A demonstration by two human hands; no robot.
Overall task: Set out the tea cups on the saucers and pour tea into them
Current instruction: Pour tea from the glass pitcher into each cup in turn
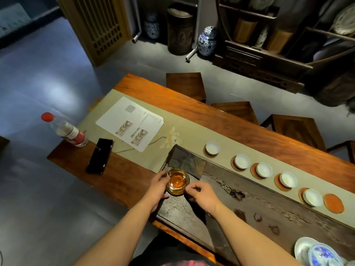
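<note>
A glass pitcher (177, 181) of amber tea stands at the left end of the dark carved tea tray (255, 206). My left hand (158, 187) grips its left side. My right hand (201, 194) has its fingers curled at the pitcher's right edge; whether they grip it is unclear. Along the beige runner (172, 120) behind the tray runs a row of several white, empty-looking tea cups, from the leftmost cup (211, 147) to the rightmost cup (312, 197), each on an orange saucer. One orange saucer (333, 203) at the right end is bare.
A folded dark cloth (184, 160) lies just behind the pitcher. A blue-and-white lidded bowl (319, 253) sits at the tray's near right. A printed sheet (129, 122), black phone (99, 156) and red-capped bottle (66, 131) occupy the table's left end. Wooden stools (235, 111) line the far side.
</note>
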